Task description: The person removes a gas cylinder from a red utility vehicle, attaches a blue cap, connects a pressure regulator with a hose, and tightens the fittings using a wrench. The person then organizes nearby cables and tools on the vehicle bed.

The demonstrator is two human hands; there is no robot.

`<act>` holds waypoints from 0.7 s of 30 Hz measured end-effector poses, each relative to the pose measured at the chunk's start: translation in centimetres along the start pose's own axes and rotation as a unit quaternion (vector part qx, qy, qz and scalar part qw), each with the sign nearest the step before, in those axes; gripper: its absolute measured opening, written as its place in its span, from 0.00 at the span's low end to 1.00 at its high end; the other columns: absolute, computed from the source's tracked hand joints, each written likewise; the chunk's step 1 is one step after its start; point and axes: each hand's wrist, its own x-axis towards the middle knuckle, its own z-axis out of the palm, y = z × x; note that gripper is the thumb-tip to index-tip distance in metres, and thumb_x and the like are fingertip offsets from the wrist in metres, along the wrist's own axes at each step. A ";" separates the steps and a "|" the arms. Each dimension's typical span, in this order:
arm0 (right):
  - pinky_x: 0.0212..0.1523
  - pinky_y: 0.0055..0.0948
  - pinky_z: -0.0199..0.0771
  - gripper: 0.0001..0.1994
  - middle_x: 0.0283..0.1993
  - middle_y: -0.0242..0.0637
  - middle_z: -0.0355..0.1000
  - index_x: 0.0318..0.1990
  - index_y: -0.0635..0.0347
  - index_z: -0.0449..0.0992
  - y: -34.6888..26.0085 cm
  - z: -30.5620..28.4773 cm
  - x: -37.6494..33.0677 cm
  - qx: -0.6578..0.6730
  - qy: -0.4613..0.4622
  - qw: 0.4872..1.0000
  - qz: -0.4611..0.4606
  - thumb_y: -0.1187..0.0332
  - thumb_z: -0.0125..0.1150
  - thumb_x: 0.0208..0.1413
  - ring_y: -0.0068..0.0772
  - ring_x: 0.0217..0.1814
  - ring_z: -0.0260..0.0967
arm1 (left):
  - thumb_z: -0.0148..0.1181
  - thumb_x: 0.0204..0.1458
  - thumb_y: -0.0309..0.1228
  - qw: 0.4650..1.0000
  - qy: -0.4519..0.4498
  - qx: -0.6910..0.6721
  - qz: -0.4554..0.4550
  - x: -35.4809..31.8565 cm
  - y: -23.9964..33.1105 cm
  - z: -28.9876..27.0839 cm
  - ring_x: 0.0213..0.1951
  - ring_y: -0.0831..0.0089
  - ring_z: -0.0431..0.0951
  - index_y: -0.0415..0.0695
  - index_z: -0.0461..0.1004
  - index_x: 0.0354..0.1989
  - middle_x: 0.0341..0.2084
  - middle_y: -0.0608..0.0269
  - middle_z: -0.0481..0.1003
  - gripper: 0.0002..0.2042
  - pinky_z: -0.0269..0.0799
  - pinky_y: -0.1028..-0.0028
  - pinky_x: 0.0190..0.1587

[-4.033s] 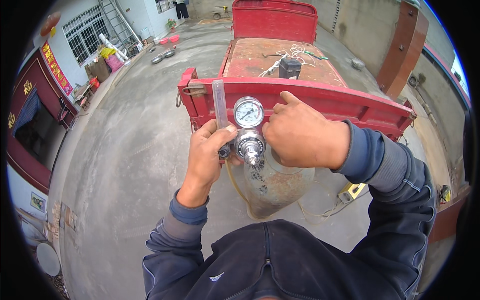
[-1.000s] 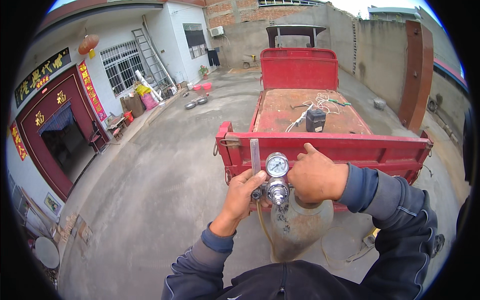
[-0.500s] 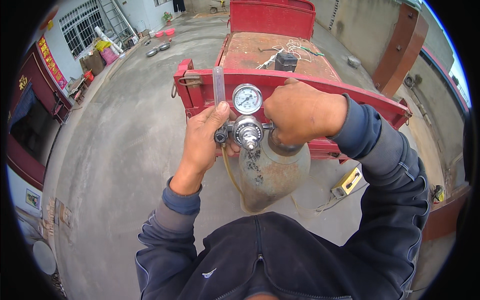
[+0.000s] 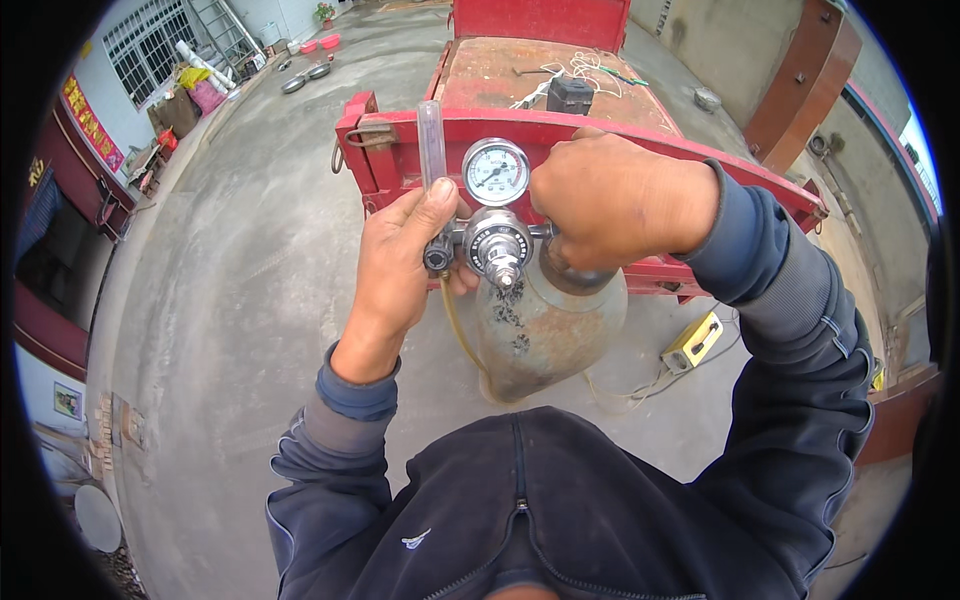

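A chrome gas regulator with a round white-faced dial gauge sits at the top of a worn, rusty grey gas cylinder. My left hand is closed on the regulator's left side, thumb against the base of its clear upright flow tube. A yellowish hose hangs from below that tube. At the cylinder's neck, my right hand is curled in a fist over the valve, beside the regulator's inlet stem. Its fingers and the back of the hand hide most of the valve.
Just beyond the cylinder stands a red truck bed holding a black box and tangled white cord. On the concrete to the right lies a yellow box-shaped device with a cable. A ladder leans on the house wall, far left.
The view has tilted a little, so the truck and ground sit higher in the picture. Both hands keep their holds on the regulator and at the valve.
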 end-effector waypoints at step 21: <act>0.69 0.47 0.69 0.08 0.35 0.43 0.84 0.32 0.55 0.88 -1.2 2.4 -1.0 -0.083 0.118 0.988 -0.059 0.64 0.69 0.46 0.48 0.49 0.80 | 0.56 0.74 0.50 1.000 0.015 0.017 0.016 -0.1 0.3 0.3 0.19 0.72 0.80 0.36 0.80 0.42 0.23 0.57 0.81 0.25 0.72 0.75 0.20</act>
